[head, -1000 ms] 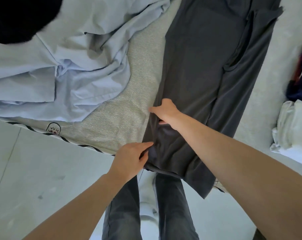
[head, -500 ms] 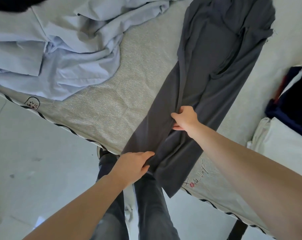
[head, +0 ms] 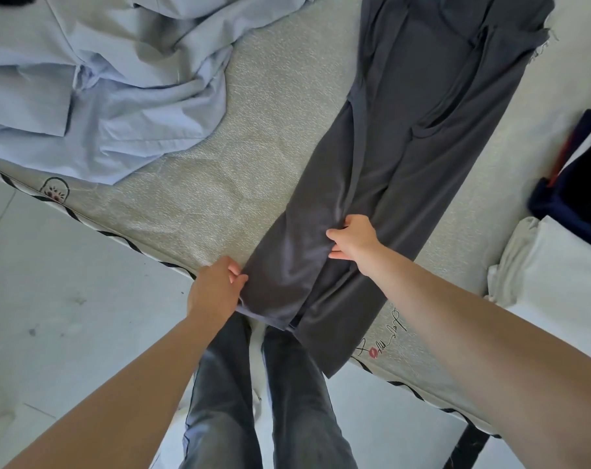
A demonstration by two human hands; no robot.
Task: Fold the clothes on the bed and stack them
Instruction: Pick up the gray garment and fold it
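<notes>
Both hands (head: 216,289) (head: 355,236) gripping dark trousers (head: 405,130)

You are looking down at a bed (head: 199,184) covered by a pale grey speckled sheet (head: 260,106), its near edge trimmed with a black-and-white striped border (head: 118,235) and small printed motifs. Below the edge lies a light tiled floor (head: 57,299), and a dark bed leg (head: 466,445) shows at lower right; bright, soft daylight falls evenly.

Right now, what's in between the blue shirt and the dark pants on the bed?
Only bare grey speckled bedsheet lies between the light blue shirt and the dark grey trousers, as the head view shows.
</notes>
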